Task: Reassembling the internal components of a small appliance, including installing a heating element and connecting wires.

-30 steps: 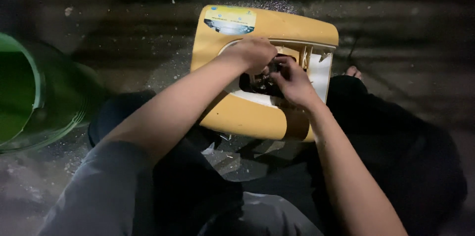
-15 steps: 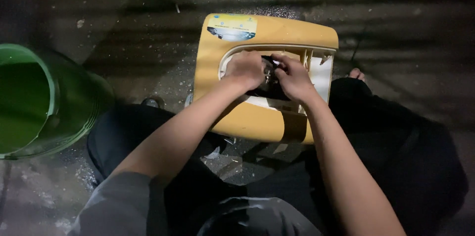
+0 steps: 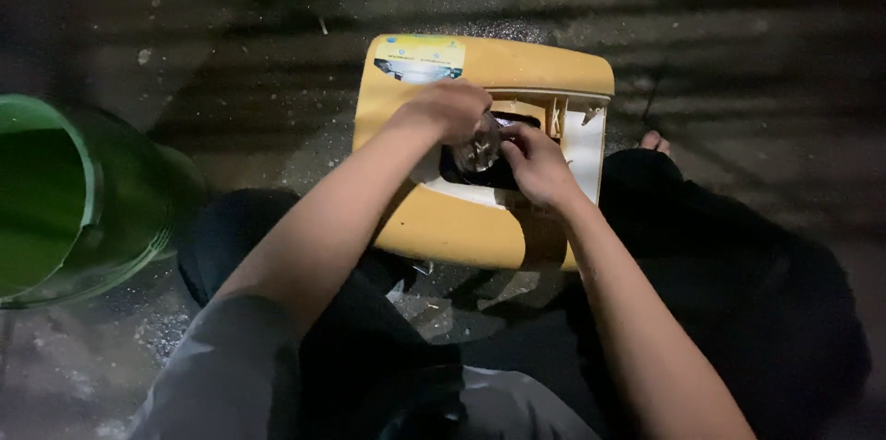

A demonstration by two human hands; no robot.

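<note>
Right now my left hand (image 3: 449,108) is gripping a small clear object (image 3: 481,146) over the yellow casing's (image 3: 461,228) dark opening (image 3: 489,172); my right hand (image 3: 538,161) is pinching beside it, nothing seated yet, I judge.

Yellow plastic casing (image 3: 480,228), white inner panel (image 3: 583,149); green bucket (image 3: 55,200); black trousers (image 3: 738,283).

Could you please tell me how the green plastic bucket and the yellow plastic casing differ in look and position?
The green plastic bucket is round and stands off to the left, untouched; the yellow plastic casing is boxy with rounded corners and sits straight ahead under both hands. The bucket is cut off by the picture edge, while the casing shows whole. The casing carries a label at one corner; the bucket shows none. Both rest on the speckled grey floor.
</note>
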